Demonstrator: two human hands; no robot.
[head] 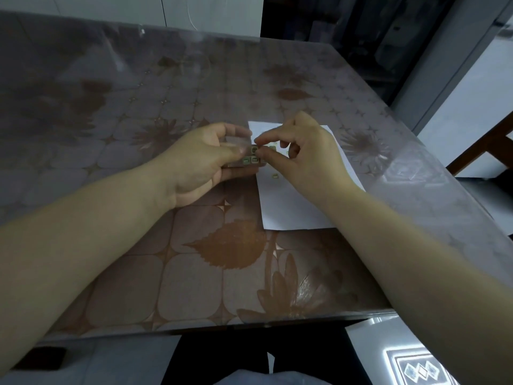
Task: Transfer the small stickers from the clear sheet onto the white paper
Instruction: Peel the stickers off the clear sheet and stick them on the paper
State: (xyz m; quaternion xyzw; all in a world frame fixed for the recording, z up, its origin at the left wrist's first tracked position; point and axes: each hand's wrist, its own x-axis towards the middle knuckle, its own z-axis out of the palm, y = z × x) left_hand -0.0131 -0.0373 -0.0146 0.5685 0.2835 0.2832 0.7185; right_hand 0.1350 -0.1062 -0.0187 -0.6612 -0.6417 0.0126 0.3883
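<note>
Dark trousered legs [222,357] are seen nearest the camera, below the near edge of the table, with pale floor tiles [111,365] on either side and a patterned mat [422,368] at the lower right. Above them, two bare forearms reach forward over the tabletop. A clear sheet [244,154] is pinched by the left hand [200,165], thumb on top and fingers beneath, so that it is held just above the surface at the left edge of the white paper [288,207]. Several small greenish stickers [251,159] are seen on the sheet near its right end. The thumb and forefinger of the right hand [308,154] are closed together at that end of the sheet, on or right at one of the stickers; whether the sticker is lifted free cannot be told. The remaining right fingers are curled over the paper. A few small stickers are already stuck on the paper, one loose-looking piece [275,176] lying just below the hands. The paper lies flat on the table [138,107], which is covered by a brown cloth with leaf and flower prints under a glossy transparent cover. Beyond the far edge, white cabinet fronts [211,12] and a dark opening [347,20] are visible, and a wooden chair frame [491,145] stands at the right.
</note>
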